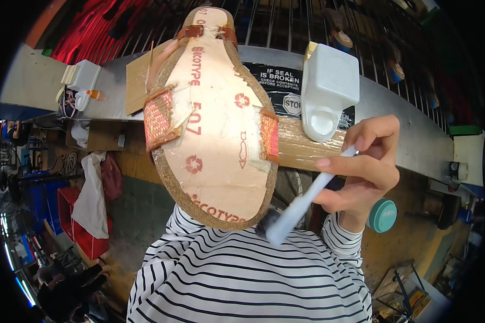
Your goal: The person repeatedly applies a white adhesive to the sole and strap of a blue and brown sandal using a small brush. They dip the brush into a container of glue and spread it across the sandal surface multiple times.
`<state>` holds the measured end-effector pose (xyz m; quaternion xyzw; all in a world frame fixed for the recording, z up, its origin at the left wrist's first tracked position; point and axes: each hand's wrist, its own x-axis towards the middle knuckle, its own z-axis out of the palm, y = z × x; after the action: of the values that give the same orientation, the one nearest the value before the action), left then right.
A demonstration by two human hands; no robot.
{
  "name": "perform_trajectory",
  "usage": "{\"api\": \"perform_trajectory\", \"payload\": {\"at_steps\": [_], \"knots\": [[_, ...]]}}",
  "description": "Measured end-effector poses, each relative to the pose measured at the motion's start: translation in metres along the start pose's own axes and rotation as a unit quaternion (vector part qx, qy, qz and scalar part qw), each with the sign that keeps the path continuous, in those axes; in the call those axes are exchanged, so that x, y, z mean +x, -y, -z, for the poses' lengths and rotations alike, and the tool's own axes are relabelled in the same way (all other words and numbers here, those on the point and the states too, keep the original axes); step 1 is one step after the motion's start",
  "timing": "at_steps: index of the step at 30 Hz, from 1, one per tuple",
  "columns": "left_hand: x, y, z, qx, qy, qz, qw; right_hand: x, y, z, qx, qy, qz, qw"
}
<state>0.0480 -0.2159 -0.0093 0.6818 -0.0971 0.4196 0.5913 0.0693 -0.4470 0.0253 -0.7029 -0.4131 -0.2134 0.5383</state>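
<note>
While the sandal (213, 116) stands sole-up in the middle of the view, its pale insole board facing the camera, the right hand (361, 161) closes its fingers around a white-handled brush (307, 196) just to its right. The brush slants down and left, its dark bristles blurred at the sandal's near cork edge, perhaps touching it. Woven orange straps wrap the sandal's left and right sides. The left hand is hidden behind the sandal, so its grip cannot be told. A white plastic jug (328, 89) stands on the metal bench (415, 134) beyond, and a striped sleeve (242, 280) fills the near foreground.
</note>
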Motion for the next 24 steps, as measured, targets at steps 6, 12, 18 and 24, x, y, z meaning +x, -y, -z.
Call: {"api": "perform_trajectory", "payload": {"at_steps": [6,12,18,24], "knots": [[0.0,0.005,-0.001,-0.035,0.033,0.029,0.998,0.007,-0.005,0.001,-0.021,-0.001,0.022,1.0],[0.001,0.005,-0.001,-0.039,0.093,0.02,0.995,0.02,0.004,0.004,-0.056,-0.006,-0.008,0.998],[-0.014,-0.016,-0.02,-0.097,0.102,0.155,0.978,0.041,0.005,0.004,-0.108,0.004,-0.005,0.994],[-0.015,-0.022,-0.014,-0.015,0.159,0.16,0.974,0.04,0.005,0.009,-0.066,0.025,0.07,0.995]]}}
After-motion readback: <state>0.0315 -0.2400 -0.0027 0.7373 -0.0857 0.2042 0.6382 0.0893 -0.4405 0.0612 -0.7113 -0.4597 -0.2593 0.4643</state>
